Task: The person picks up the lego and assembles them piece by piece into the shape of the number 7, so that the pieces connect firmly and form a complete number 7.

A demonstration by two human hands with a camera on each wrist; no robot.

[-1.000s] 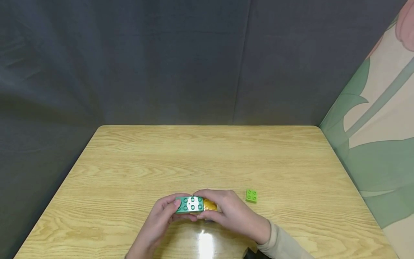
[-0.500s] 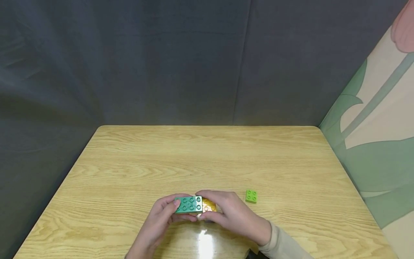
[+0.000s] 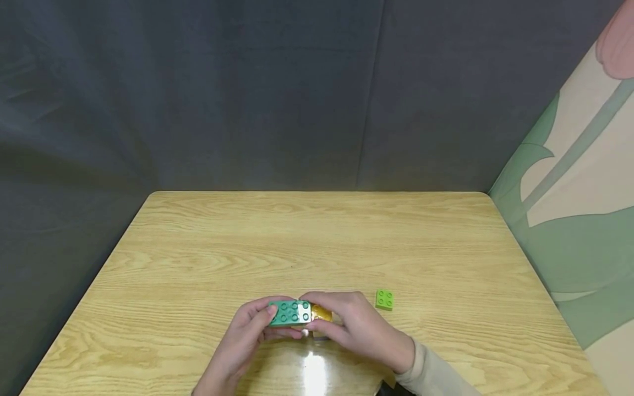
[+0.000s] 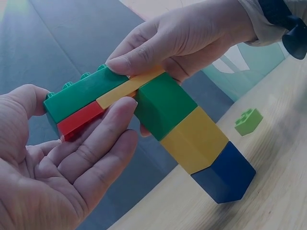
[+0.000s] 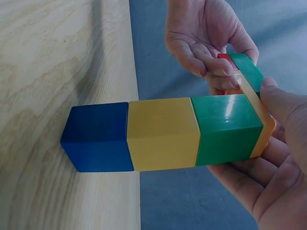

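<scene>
A toy building-brick assembly is held in both hands. Its column has a blue brick at the lower end, then a yellow brick and a green brick. A thin orange-yellow plate caps the column and reaches sideways to a thin red plate. Over both plates lies a long teal-green brick, studs up. My left hand grips the far left end of this long brick, thumb on top. With thumb and fingers, my right hand pinches the assembly around the orange-yellow plate.
One lime-green brick with studs up sits on the wooden table, right of my right hand. Dark cloth hangs behind the table, and a flower-patterned cloth borders its right side.
My right thumb has shifted slightly upward along the near side of the assembly. The long teal-green brick has rocked slightly, its bright reflection shifting. The left hand keeps nearly the same place.
</scene>
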